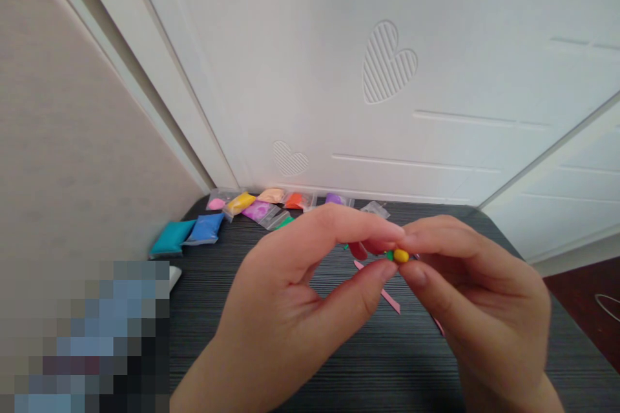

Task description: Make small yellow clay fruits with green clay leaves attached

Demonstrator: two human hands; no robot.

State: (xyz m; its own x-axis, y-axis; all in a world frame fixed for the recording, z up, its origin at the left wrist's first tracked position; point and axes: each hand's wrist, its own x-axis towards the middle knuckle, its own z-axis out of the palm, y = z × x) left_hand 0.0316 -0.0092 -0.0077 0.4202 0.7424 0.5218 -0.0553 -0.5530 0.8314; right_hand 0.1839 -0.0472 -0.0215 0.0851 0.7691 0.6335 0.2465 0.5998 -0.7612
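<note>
Two bare hands meet above the dark, streaked tabletop point(387, 368) in my remote view, close together, I judge, because the pieces are tiny. The left hand point(285, 293) has its grip pinched, thumb and index finger, on a small green clay-like bit point(390, 256); the right hand point(498, 297) has its grip clamped likewise on a rounded yellow clay-like piece point(401, 256) just beside it, by fingertips only, probably to avoid squashing it. Below lies a slim, flat pink strip point(391, 302). Clear plastic packets of coloured material point(241, 204) line the back edge by the white panel point(314, 77), a teal packet point(172, 237) and a blue packet point(206, 228) at far left, presumably out of the hands' way
</note>
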